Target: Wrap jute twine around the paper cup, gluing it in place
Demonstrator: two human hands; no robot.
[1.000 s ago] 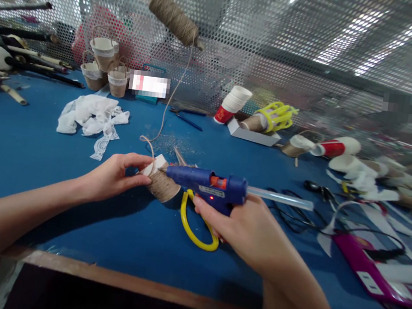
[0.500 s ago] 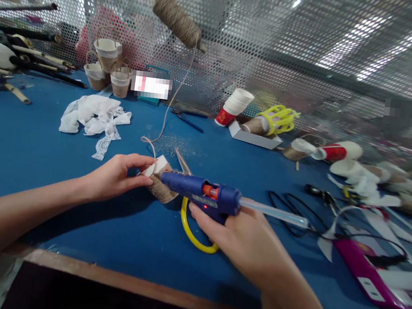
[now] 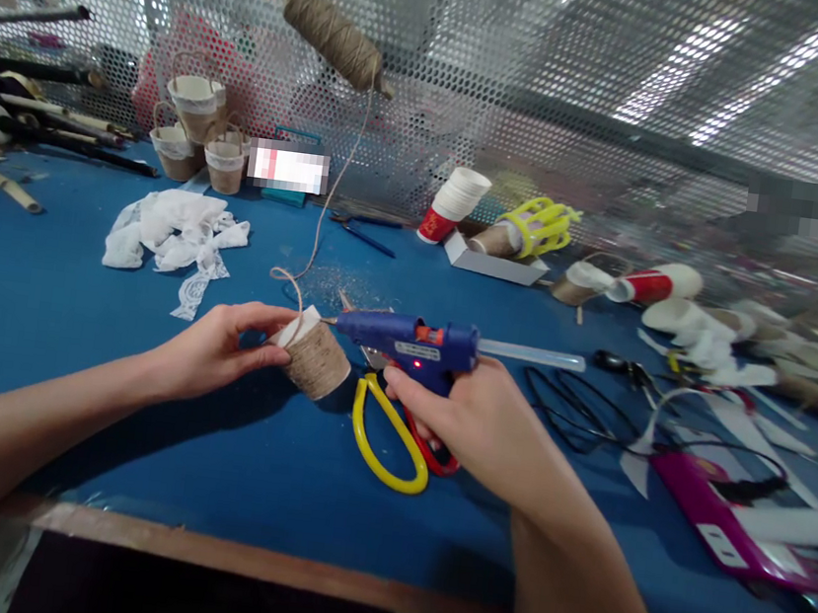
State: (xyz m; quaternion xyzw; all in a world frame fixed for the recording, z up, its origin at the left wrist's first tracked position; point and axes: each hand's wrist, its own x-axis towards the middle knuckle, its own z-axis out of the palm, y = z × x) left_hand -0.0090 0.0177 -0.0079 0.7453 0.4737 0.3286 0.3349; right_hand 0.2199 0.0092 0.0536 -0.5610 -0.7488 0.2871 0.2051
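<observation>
In the head view, pinching the cup over the table with the left hand and gripping the gun in the right hand, risking burns or stray glue with any slip of the nozzle near the twine.

I watch through a single head-worn camera, set above and behind the blue hot-glue gun, facing forward and down, close, taking in the wooden table edge this side of it and the perforated metal screen beyond.
</observation>
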